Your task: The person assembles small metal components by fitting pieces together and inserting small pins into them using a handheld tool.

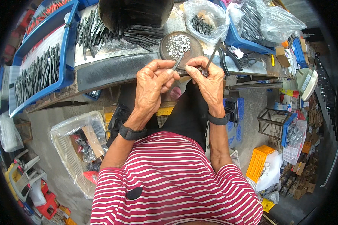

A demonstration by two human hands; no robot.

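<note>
Both my hands are raised close together at the bench's near edge. My left hand (154, 80) is closed, pinching a slim grey pointed metal piece (178, 62) that slants up to the right. My right hand (208, 78) is closed round a slim dark metal piece (212, 56), which rises from between thumb and fingers. What the right fingertips pinch besides it is too small to tell. Just beyond them sits a round brown dish (198, 44) with many small shiny silvery parts (178, 45) in it. Long dark metal pieces (142, 36) lie heaped left of the dish.
Blue trays (67, 63) of dark pieces stand at the left. A clear plastic bag (217, 32) of dark pieces and black-handled pliers (224, 62) lie to the right. A lamp head (306, 83) juts out at far right. A plastic-lined crate (69, 150) stands on the floor.
</note>
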